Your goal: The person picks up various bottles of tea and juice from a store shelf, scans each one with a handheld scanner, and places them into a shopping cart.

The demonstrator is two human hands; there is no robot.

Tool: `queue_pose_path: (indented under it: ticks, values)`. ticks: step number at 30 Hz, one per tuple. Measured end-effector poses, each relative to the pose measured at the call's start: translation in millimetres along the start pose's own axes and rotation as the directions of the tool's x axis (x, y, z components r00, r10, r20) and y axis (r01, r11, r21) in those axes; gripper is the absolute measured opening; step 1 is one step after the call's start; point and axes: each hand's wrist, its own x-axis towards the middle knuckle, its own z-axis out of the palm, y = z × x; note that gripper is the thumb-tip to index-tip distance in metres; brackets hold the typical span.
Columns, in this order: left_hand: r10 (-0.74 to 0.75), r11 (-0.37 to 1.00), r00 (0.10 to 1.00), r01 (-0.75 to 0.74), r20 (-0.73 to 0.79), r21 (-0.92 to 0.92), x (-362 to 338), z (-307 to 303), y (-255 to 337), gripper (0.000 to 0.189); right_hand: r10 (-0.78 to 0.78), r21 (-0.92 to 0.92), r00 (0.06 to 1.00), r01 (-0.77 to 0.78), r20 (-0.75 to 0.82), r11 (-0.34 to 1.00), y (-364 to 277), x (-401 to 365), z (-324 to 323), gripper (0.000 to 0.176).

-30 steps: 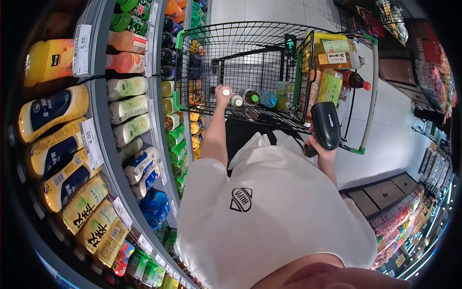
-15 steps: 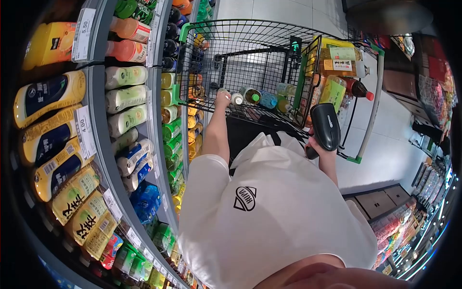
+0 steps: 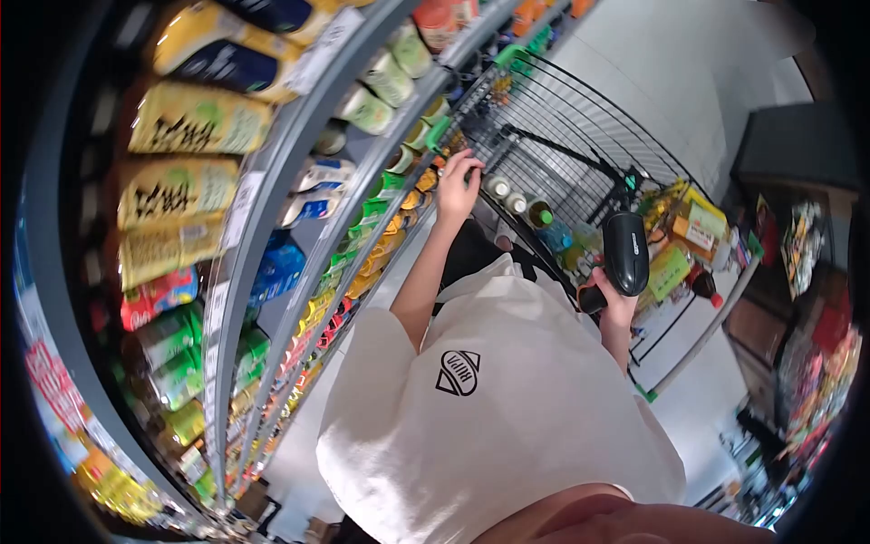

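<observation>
My left hand (image 3: pixel 459 186) is raised beside the near side of a wire shopping cart (image 3: pixel 439 136), its fingers loosely bent and apart with nothing in them. Close to it inside the cart stand two white bottles (image 3: pixel 497 187). Farther right in the basket are a green-capped bottle (image 3: pixel 541 216) and a light blue bottle (image 3: pixel 555 238). A black handheld barcode scanner (image 3: pixel 625 254) is gripped in my right hand (image 3: pixel 616 299), in front of the cart's right part. The scanner and hand partly hide the bottles behind them.
Shelves (image 3: pixel 313 136) of drinks with price tags run along the left. At the cart's handle end lie a large amber bottle (image 3: pixel 702 227), a yellow-green labelled bottle (image 3: pixel 668 270) and a dark red-capped bottle (image 3: pixel 703 284). Dark display units (image 3: pixel 788 145) with packaged goods stand at the right.
My left hand has let go of a white bottle inside the cart and risen out past its side. The view has turned; the scanner stays in my right hand.
</observation>
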Motion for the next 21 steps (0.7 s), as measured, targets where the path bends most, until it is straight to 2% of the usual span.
queue_pose_path:
  ticks: [1, 3, 5, 6, 9, 10, 11, 13, 15, 16, 17, 19, 21]
  values:
    - [0.021, 1.0, 0.991, -0.021, -0.129, 0.003, 1.8, -21.2, 6.1, 0.01, 0.014, -0.023, 0.999, -0.013, 0.037, 1.0, 1.1, 3.3, 5.1, 0.039]
    - [-0.021, 0.997, 0.962, 0.04, -0.273, 0.065, 5.4, -64.4, 19.5, 0.01, 0.021, -0.062, 0.995, -0.015, 0.099, 0.998, -8.9, 5.0, 28.3, 0.039]
    - [0.018, 0.987, 0.909, 0.049, -0.415, 0.151, 5.6, -99.3, 18.3, 0.011, 0.001, 0.002, 0.983, -0.001, 0.183, 1.0, -13.1, 5.7, 48.3, 0.035]
    - [0.014, 0.984, 0.884, 0.07, -0.468, 0.162, 4.6, -115.8, 21.4, 0.013, -0.017, -0.052, 0.973, 0.03, 0.231, 0.998, -7.2, 9.3, 53.8, 0.033]
    - [0.026, 0.977, 0.785, 0.111, -0.619, 0.181, 0.8, -158.5, 31.9, 0.016, -0.021, -0.064, 0.93, 0.048, 0.367, 0.997, -5.2, 10.4, 79.1, 0.032]
    - [0.037, 0.981, 0.763, 0.094, -0.645, 0.167, -2.7, -171.7, 34.1, 0.018, 0.007, -0.113, 0.931, 0.037, 0.366, 0.993, -2.9, 9.9, 85.5, 0.031]
    - [0.067, 0.962, 0.722, 0.136, -0.689, 0.237, -6.7, -181.2, 31.0, 0.017, 0.005, -0.138, 0.91, 0.057, 0.414, 0.989, 2.7, 13.9, 89.8, 0.032]
    - [0.062, 0.932, 0.68, 0.222, -0.731, 0.285, -14.7, -198.1, 35.4, 0.019, 0.046, -0.191, 0.874, 0.054, 0.484, 0.98, 13.9, 21.1, 97.5, 0.032]
    - [0.026, 0.919, 0.671, 0.275, -0.741, 0.281, -22.6, -204.2, 20.7, 0.021, 0.085, -0.167, 0.867, -0.002, 0.491, 0.986, 13.7, 17.5, 112.4, 0.031]
    - [0.101, 0.914, 0.714, 0.209, -0.693, 0.348, -24.6, -206.1, 15.4, 0.025, 0.099, -0.207, 0.861, 0.008, 0.499, 0.978, 17.0, 19.3, 116.1, 0.032]
    - [0.05, 0.901, 0.796, 0.225, -0.603, 0.371, -26.9, -210.7, 24.0, 0.025, 0.046, -0.18, 0.839, 0.062, 0.542, 0.982, 6.5, 11.8, 127.5, 0.034]
    - [0.052, 0.889, 0.856, 0.194, -0.513, 0.414, -27.7, -211.3, 33.4, 0.025, 0.075, -0.212, 0.805, 0.064, 0.588, 0.975, 8.7, 12.0, 134.5, 0.036]
    - [0.049, 0.936, 0.846, 0.147, -0.531, 0.32, -28.4, -207.3, 43.0, 0.025, 0.114, -0.195, 0.763, 0.015, 0.636, 0.981, 2.4, 5.3, 141.5, 0.037]
